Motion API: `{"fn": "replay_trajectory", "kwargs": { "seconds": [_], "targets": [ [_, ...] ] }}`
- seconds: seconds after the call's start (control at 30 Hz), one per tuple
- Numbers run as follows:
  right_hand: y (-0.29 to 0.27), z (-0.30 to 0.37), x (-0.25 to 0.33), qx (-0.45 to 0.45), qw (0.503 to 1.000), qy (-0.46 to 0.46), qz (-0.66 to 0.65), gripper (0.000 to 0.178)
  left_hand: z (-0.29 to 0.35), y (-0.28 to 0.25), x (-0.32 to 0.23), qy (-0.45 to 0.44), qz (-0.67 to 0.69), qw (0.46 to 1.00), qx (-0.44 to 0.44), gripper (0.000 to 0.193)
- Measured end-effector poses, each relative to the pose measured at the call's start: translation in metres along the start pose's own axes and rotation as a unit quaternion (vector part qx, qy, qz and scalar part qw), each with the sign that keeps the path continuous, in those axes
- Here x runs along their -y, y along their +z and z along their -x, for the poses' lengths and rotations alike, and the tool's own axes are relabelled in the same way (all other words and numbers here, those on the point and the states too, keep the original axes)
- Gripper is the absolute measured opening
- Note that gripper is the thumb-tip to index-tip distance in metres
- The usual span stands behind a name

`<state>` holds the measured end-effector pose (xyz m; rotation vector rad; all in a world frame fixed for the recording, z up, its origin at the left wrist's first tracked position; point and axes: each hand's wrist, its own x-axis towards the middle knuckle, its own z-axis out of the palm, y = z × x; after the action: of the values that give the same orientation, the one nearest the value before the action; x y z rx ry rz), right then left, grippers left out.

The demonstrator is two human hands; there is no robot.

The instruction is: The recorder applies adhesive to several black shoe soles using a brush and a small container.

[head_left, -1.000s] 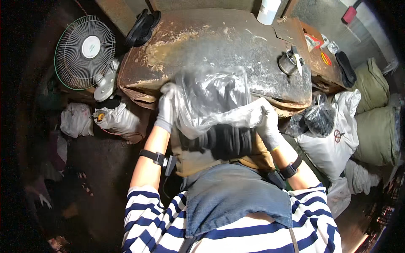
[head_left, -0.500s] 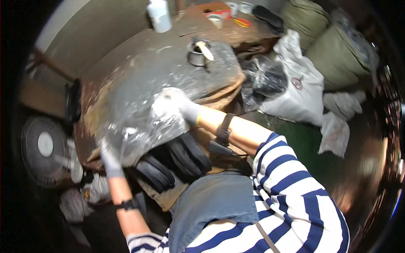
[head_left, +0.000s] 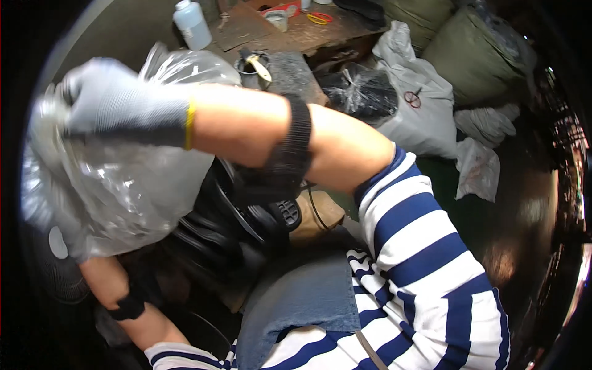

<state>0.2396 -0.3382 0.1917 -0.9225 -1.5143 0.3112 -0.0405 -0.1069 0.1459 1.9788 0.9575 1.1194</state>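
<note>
My right hand (head_left: 102, 102), in a grey-white knit glove with a yellow cuff edge, is closed round the gathered top of a clear plastic bag (head_left: 135, 185), raised at the left. My left hand (head_left: 61, 216), gloved too, is below it at the bag's lower left side. Blur and plastic hide its fingers. The bag bulges between my arms and covers much of the worktable. Under my right forearm, several black curved pieces that look like shoe soles (head_left: 213, 213) lie at my lap, above the blue-grey apron (head_left: 302, 290).
A dark tin (head_left: 245, 79) with a pale-handled brush (head_left: 258, 66) stands on the worktable. Behind are a translucent bottle (head_left: 192, 26) and yellow-red scissors (head_left: 319, 18). White sacks (head_left: 425, 117) and a black plastic bundle (head_left: 361, 94) sit right; a fan (head_left: 58, 265) stands left.
The plastic has been lifted off the tabletop and drawn left. My right hand has swung up and left with it, and my left hand has moved further left. The view has shifted slightly.
</note>
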Motion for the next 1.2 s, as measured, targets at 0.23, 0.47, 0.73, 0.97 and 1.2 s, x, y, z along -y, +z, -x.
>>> {"fn": "replay_trajectory", "kwargs": {
  "seconds": [0.23,0.47,0.73,0.97,1.2],
  "targets": [
    [-0.065,0.092,-0.004,-0.171,0.965,-0.028,0.198,0.034,0.146,0.224,-0.138,-0.063,0.214,0.962,0.161,0.049],
    [-0.05,0.255,0.022,-0.066,0.969,0.225,-0.076,0.053,0.233,0.227,-0.168,-0.053,0.245,0.939,0.234,0.044],
    [-0.251,0.314,-0.041,0.208,0.955,0.166,-0.129,0.046,0.246,0.205,-0.162,-0.179,0.102,0.93,0.306,0.051],
    [-0.682,0.608,-0.08,-0.401,0.87,0.274,-0.09,0.035,0.273,0.155,-0.068,-0.23,0.092,0.966,0.069,0.035],
    [-0.39,0.574,-0.204,-0.341,0.659,0.451,-0.496,0.021,0.287,0.182,-0.056,-0.074,-0.129,0.988,0.043,0.018]
  ]
}}
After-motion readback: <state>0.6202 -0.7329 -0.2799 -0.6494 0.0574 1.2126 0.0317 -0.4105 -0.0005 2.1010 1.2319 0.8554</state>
